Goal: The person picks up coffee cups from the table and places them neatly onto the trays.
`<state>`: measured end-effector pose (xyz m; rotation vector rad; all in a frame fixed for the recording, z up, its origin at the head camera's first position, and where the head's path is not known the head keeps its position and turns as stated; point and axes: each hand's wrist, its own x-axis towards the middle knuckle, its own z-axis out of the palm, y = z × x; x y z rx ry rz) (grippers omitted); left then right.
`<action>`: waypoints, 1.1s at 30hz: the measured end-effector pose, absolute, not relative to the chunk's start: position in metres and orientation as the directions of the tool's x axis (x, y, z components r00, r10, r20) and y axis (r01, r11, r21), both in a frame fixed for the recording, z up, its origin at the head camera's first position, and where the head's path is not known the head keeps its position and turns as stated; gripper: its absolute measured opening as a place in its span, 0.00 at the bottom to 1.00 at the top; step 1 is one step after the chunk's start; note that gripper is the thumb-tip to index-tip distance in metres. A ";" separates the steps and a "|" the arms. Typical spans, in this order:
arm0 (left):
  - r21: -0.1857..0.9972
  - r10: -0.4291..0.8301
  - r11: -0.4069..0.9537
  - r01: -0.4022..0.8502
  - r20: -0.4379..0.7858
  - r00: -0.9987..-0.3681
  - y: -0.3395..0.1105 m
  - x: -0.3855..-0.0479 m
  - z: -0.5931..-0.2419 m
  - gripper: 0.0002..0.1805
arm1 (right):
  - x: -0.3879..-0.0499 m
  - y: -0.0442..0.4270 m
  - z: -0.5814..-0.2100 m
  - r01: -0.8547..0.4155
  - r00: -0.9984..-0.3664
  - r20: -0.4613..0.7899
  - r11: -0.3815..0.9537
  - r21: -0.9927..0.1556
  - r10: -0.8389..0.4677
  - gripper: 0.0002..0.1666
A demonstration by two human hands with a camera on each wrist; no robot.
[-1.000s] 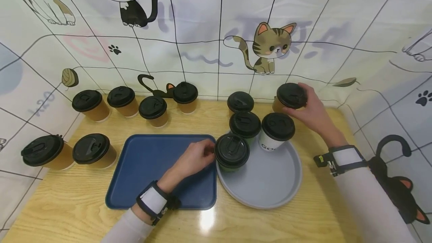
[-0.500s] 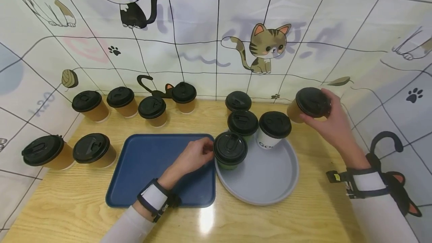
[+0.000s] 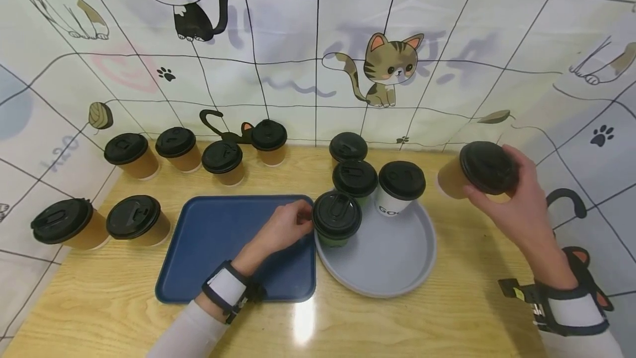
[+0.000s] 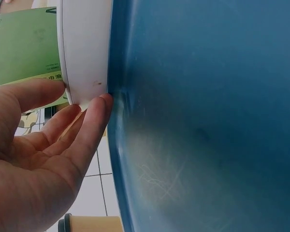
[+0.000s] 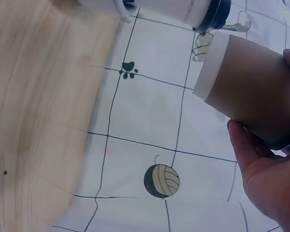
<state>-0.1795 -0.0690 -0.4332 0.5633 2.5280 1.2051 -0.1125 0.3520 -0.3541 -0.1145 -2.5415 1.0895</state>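
Note:
My right hand (image 3: 519,209) grips a brown paper cup with a black lid (image 3: 454,177), tilted and raised right of the round grey tray (image 3: 392,289); its pale base shows in the right wrist view. My left hand (image 3: 278,231) has thumb and fingertips at the round tray's left rim (image 4: 87,53), beside the blue rectangular tray (image 3: 233,258). Close to those fingers stands a green cup with a black lid (image 3: 337,220) on the round tray. Behind it are another green cup (image 3: 354,178) and a white cup (image 3: 392,203) with black lids.
Another black-lidded cup (image 3: 348,147) stands behind the round tray. Several brown cups line the table's left and back, including one cup (image 3: 139,220) beside the blue tray. A cat-printed wall sheet (image 3: 293,32) borders the wooden table (image 3: 397,330).
My right hand has carried the brown cup rightward and nearer, away from the back wall, tilting it more. My left hand stays at the round tray's rim.

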 end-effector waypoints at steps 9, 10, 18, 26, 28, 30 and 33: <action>0.785 0.452 0.582 0.213 -0.095 -0.887 -0.066 -0.181 -0.431 0.11 | -0.086 0.341 -0.358 -0.166 -0.926 0.348 0.676 -0.718 0.143 0.62; 0.784 0.452 0.584 0.212 -0.097 -0.887 -0.066 -0.181 -0.431 0.11 | -0.083 0.339 -0.359 -0.171 -0.926 0.352 0.679 -0.714 0.137 0.62; 0.780 0.446 0.591 0.205 -0.104 -0.889 -0.066 -0.181 -0.431 0.11 | -0.074 0.325 -0.365 -0.200 -0.924 0.371 0.705 -0.680 0.096 0.64; 0.784 0.450 0.586 0.205 -0.104 -0.887 -0.068 -0.181 -0.431 0.12 | -0.069 0.316 -0.379 -0.224 -0.942 0.336 0.701 -0.677 0.024 0.66; 0.783 0.449 0.587 0.203 -0.107 -0.887 -0.068 -0.180 -0.430 0.12 | -0.069 0.314 -0.382 -0.229 -0.946 0.324 0.709 -0.666 -0.002 0.67; 0.784 0.449 0.588 0.199 -0.112 -0.886 -0.068 -0.180 -0.430 0.12 | -0.069 0.312 -0.386 -0.228 -0.954 0.297 0.713 -0.663 -0.029 0.68; 0.785 0.447 0.589 0.191 -0.120 -0.886 -0.068 -0.179 -0.429 0.12 | -0.070 0.309 -0.391 -0.222 -0.963 0.265 0.715 -0.662 -0.054 0.68</action>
